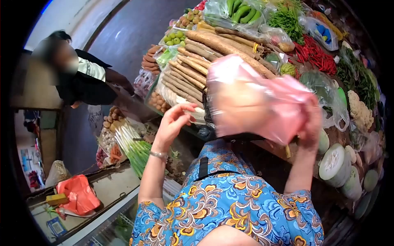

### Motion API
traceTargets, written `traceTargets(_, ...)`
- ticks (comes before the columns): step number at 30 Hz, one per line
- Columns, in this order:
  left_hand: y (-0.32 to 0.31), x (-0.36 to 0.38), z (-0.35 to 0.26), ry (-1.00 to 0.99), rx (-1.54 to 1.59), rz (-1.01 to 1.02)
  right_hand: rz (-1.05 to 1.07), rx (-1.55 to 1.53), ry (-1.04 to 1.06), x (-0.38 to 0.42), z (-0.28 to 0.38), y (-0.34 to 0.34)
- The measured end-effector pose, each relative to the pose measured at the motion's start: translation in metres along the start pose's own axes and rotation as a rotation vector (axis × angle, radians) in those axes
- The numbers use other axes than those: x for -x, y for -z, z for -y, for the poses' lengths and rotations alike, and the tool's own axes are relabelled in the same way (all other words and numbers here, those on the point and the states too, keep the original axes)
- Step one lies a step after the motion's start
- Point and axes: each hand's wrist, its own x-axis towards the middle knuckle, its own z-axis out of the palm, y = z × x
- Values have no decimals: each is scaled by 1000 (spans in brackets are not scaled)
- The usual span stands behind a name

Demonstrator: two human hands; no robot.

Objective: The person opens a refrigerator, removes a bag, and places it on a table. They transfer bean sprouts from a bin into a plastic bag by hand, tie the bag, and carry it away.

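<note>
Right hand (310, 125) fingers pinch the pink bag (256, 100) at its edge, left hand (174, 121) fingers spread, apparently just short of the bag's other side; take that edge between fingertips and part it evenly.

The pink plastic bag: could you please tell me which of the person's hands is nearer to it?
Right. The right hand grips the pink plastic bag at its edge; the left hand is open beside it, apart.
</note>
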Motion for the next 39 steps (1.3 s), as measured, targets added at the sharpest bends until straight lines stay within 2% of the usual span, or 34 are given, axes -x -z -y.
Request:
traceTargets(1,7,-13,12,-11,-102,-41,-108,-23,57,-5,22,11)
traceTargets(3,13,-43,27,7,-187,-135,717,-476,-42,-23,41,138)
traceTargets(5,6,-75,30,-60,-348,-210,-81,-122,20,33,97,-11)
traceTargets(6,7,-95,42,-74,-356,-219,-83,-119,21,30,95,4)
traceTargets(9,-3,-145,58,-25,-541,-271,213,1048,-349,16,60,79)
traceTargets(11,-3,-175,76,-93,-709,-297,340,1149,-209,24,15,75)
traceTargets(13,-3,-195,93,-98,-781,-255,273,1008,-425,33,-24,65)
traceTargets(15,-13,-196,80,53,-724,-223,292,1104,-522,32,-53,53)
traceTargets(16,-11,-200,82,50,-727,-222,226,1000,-317,35,-86,59)
traceTargets(17,-6,-203,87,70,-633,-182,142,843,-284,35,-116,64)
traceTargets(19,-4,-198,85,98,-548,-141,127,875,-333,35,-129,65)
traceTargets(21,-14,-182,61,-11,-245,-110,91,795,-332,36,-131,71)
traceTargets(22,-14,-176,56,6,-154,-68,58,721,-334,37,-132,73)
traceTargets(23,-17,-166,50,7,-148,-77,68,726,-336,38,-131,70)
traceTargets(25,-27,-149,37,48,74,29,-117,45,-481,36,-125,64)
traceTargets(27,-32,-132,24,51,169,47,-152,-153,-525,30,-102,48)
traceTargets(29,-37,-118,-3,-11,445,66,-142,-231,-468,15,-55,10)
traceTargets(31,-37,-110,-18,-71,507,111,-310,22,-211,3,-33,-12)
traceTargets(32,-41,-103,-32,-95,534,102,-244,-73,-136,-10,-52,21)
traceTargets(33,-44,-98,-44,-120,558,95,-145,69,-163,-23,-54,43)
traceTargets(35,-48,-85,-61,-144,552,79,-164,-371,-476,-30,-10,-6)
traceTargets(36,-50,-77,-72,-168,578,95,-119,-353,-385,-34,-1,-16)
traceTargets(37,-53,-70,-78,-191,605,111,-61,-382,-421,-42,12,-29)
traceTargets(39,-59,-60,-83,-220,618,62,8,-320,-327,-71,17,-30)
